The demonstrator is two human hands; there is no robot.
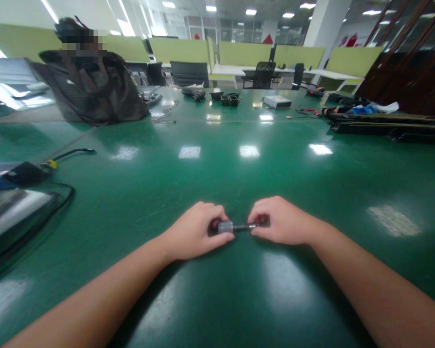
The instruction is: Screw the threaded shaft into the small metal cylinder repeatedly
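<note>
Low in the centre of the frame, a grey cylinder with a slim dark shaft lies level, just above or on the green counter; which, I can't tell. The left hand has its fingers clamped on the cylinder; the right hand's fingers pinch the shaft's far end. Steady work here likely calls for keeping both in line, gripping lightly, without sideways force.
</note>
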